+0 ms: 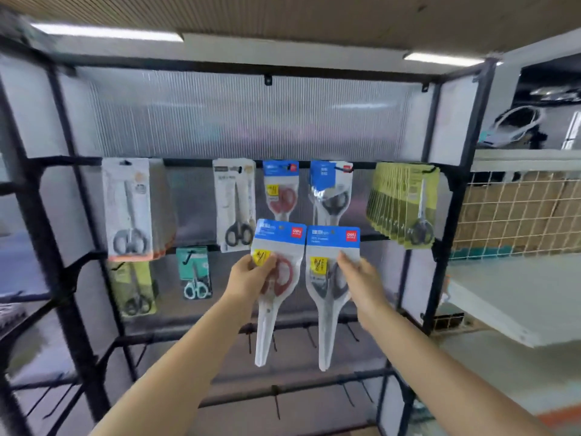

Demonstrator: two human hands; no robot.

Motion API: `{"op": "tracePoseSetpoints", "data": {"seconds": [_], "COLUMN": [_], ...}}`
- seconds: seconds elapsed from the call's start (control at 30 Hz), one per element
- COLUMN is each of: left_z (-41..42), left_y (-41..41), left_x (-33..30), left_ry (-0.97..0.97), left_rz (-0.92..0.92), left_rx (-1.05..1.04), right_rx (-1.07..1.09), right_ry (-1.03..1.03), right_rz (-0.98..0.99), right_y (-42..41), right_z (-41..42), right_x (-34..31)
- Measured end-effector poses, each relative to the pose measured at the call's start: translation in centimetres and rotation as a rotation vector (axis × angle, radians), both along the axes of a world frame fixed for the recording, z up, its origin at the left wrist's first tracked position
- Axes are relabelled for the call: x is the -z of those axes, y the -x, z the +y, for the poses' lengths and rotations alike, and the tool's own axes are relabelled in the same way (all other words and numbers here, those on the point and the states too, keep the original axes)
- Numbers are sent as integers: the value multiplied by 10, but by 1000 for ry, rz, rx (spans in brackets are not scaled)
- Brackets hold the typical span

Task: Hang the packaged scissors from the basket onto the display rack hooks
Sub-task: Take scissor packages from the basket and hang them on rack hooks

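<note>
The display rack (452, 196) fills my view from 9 to 3 o'clock; its black crossbars carry hooks on which packs already hang in sorted columns. I judge the sorting explains the hold: each pack in hand sits directly below its matching hung pack.

The red-handled pack (276, 278), just left of centre, hangs blade-down with its blue header up. Above it at 12 o'clock, a hung red pack (280, 187) marks the likely target hook. The grey-handled pack (330, 284), just right of centre, is held the same way, below a hung grey pack (330, 190). The two held packs are side by side, edges almost touching. Header-up orientation keeps the hang hole toward the hooks; the holes themselves are too blurred to confirm.

My left hand (248, 275) reaches up from 7 o'clock, forearm extended, thumb across the front of the red-handled pack, fingers behind it, pinching it at handle level. My right hand (361, 278) reaches up from 5 o'clock, gripping the grey-handled pack's right edge at the same height.

The basket is not in view.
</note>
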State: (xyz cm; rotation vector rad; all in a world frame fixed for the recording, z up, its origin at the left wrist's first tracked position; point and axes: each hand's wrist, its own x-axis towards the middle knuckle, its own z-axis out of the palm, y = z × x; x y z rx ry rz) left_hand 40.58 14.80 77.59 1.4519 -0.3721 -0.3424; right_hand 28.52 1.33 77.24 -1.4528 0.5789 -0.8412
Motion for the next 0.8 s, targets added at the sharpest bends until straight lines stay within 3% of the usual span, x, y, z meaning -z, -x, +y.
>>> {"op": "tracePoseSetpoints", "data": {"seconds": [0.2, 0.8], "left_z": [-7, -77], "left_y": [-29, -62], "left_x": [-28, -66], "left_ry": [39, 227], "left_rz": [-98, -137], "left_rx": [42, 158], "right_rx": [83, 203], "right_ry": [4, 140], "right_rz": [-119, -156], "right_y": [-26, -51], "right_z": [-5, -90], "right_x": [-26, -91]}}
